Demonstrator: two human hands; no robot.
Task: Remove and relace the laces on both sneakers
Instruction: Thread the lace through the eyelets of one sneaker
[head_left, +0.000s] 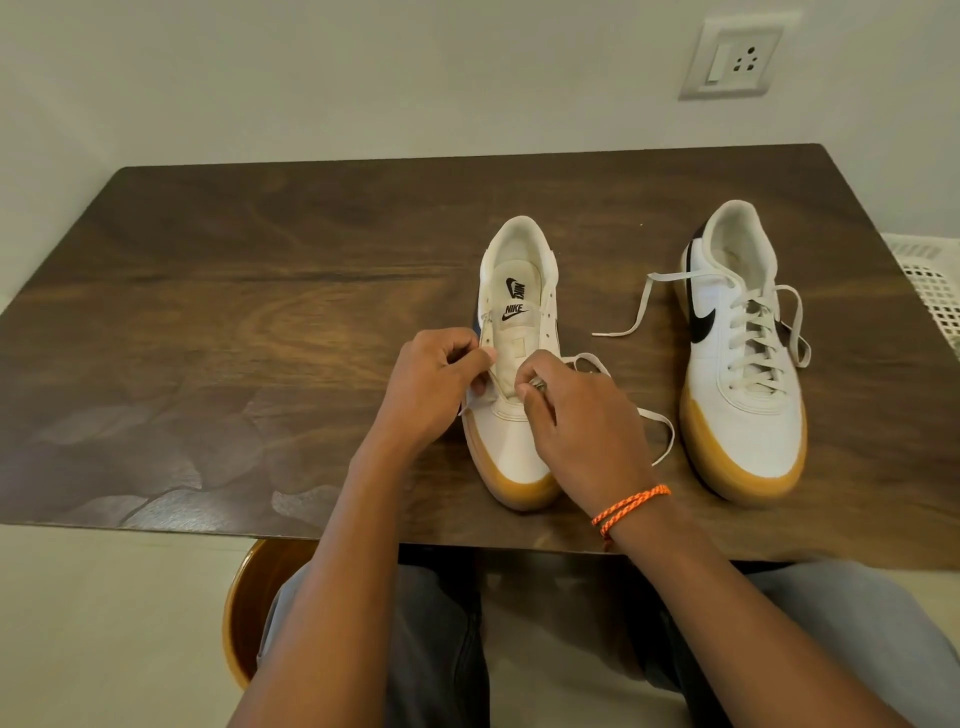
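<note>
Two sneakers are sitting on the table (260, 312), the unlaced sneaker (519, 322) left of the laced sneaker (743, 364), both hands lying over the former's front

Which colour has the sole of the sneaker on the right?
Gum tan, a yellowish brown, below the white upper of the right sneaker, seen in the head view.

Unlaced white sneaker (519, 332) beside laced twin (743, 353), toes nearward.

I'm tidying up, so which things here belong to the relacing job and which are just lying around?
Job: near sneaker, its loose lace, laced sneaker, left hand, right hand.
Lying about: white basket, wall socket, wooden stool.
</note>
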